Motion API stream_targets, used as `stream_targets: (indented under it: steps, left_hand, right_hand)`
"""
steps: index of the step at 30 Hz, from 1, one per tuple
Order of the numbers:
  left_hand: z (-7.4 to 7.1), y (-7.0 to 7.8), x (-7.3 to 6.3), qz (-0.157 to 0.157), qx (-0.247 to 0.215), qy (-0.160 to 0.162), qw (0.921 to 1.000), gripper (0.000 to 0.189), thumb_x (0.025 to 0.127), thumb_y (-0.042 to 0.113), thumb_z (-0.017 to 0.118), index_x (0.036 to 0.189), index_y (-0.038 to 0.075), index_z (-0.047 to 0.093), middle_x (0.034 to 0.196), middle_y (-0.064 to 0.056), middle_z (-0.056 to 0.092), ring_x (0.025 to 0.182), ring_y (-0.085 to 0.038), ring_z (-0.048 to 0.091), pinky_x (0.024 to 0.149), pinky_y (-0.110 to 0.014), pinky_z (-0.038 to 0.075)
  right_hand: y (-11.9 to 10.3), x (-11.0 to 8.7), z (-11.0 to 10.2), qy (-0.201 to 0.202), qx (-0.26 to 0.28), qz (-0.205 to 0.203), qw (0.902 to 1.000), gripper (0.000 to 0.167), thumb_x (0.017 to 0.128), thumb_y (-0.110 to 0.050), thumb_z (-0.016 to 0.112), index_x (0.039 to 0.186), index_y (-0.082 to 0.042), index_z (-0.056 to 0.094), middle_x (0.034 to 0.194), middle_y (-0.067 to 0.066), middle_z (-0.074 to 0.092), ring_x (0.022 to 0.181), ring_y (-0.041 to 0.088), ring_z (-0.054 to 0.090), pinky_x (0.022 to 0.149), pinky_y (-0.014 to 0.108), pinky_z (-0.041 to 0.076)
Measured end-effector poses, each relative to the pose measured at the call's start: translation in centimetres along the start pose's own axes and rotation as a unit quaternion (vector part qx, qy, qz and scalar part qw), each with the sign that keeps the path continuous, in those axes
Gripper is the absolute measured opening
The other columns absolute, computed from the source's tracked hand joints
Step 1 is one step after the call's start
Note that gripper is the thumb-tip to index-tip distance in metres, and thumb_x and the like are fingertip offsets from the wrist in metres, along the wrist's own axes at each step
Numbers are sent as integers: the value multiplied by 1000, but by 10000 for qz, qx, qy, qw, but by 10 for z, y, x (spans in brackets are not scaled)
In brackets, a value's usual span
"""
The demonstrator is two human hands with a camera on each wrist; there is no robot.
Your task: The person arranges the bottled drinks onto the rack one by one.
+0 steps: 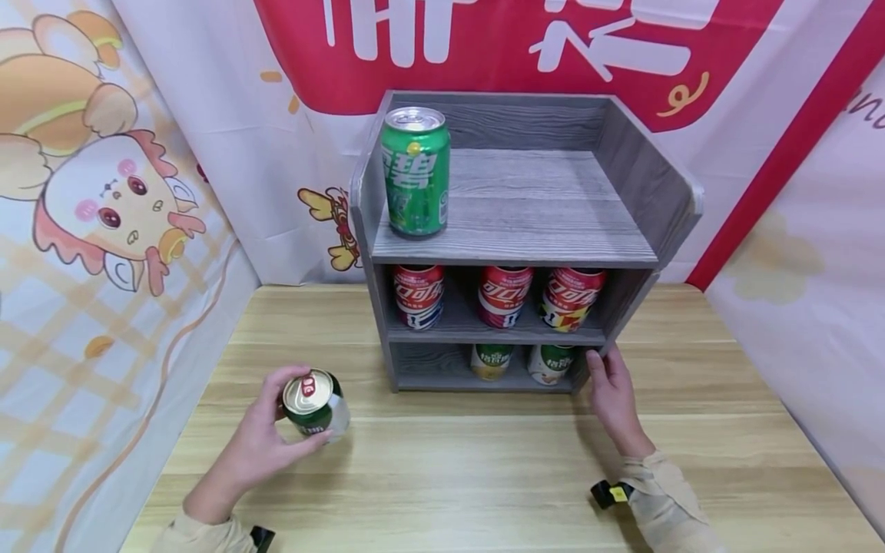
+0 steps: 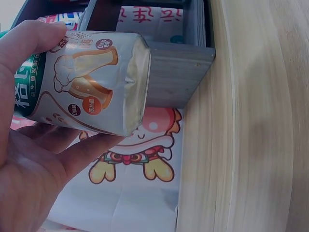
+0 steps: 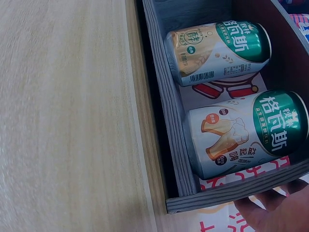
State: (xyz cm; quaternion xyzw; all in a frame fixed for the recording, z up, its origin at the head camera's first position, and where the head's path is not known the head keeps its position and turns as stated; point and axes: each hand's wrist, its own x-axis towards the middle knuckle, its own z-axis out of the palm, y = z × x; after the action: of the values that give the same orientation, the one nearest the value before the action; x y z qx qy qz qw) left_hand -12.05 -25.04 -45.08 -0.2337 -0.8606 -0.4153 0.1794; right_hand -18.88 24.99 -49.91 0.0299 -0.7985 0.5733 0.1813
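In the head view my left hand (image 1: 259, 434) grips a green-and-white drink can (image 1: 318, 411) left of the grey shelf unit, thumb and fingers around its sides. The left wrist view shows the can (image 2: 91, 82) with its beer-glass picture and its base clear of the tabletop. My right hand (image 1: 615, 399) touches the lower right side of the shelf unit (image 1: 546, 203). From the right wrist, the fingers (image 3: 248, 210) lie against the outside of the side panel. Two similar cans (image 3: 219, 50) stand on the bottom shelf, towards its right side.
A green can (image 1: 416, 173) stands at the left of the top shelf. Three red cans (image 1: 505, 298) occupy the middle shelf, one left and two further right. The unit stands on a wooden table (image 1: 470, 476), with printed cloth (image 1: 304, 153) behind and at both sides.
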Motion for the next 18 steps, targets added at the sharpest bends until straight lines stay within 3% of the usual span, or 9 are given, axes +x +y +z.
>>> stream_targets:
  steps: [7, 14, 18]
  left_hand:
    - [11, 2, 4, 66, -127, -175, 9997, 102, 59, 3, 98, 144, 6, 42, 126, -12, 59, 107, -5, 58, 86, -23, 58]
    - [26, 7, 9, -30, -413, -405, 9983, 96, 64, 8, 97, 144, 10, 42, 126, -9, 59, 108, -9, 59, 87, -30, 60]
    - [35, 10, 14, -27, -482, -503, 9976, 94, 67, 11, 96, 144, 11, 42, 126, -8, 60, 109, -14, 60, 86, -35, 61]
  right_hand:
    - [-3, 0, 0, -33, 80, 13, 10000, 44, 111, -17, 40, 154, -6, 41, 153, 12, 46, 135, 0, 39, 107, 7, 33]
    - [-36, -7, 0, -51, 3, -8, 10000, 44, 111, -13, 41, 151, 4, 40, 152, 23, 45, 132, -4, 39, 105, 6, 34]
    - [-42, -9, 0, -41, -13, -58, 10000, 43, 111, -11, 40, 151, 6, 40, 150, 26, 45, 130, -6, 40, 104, 6, 35]
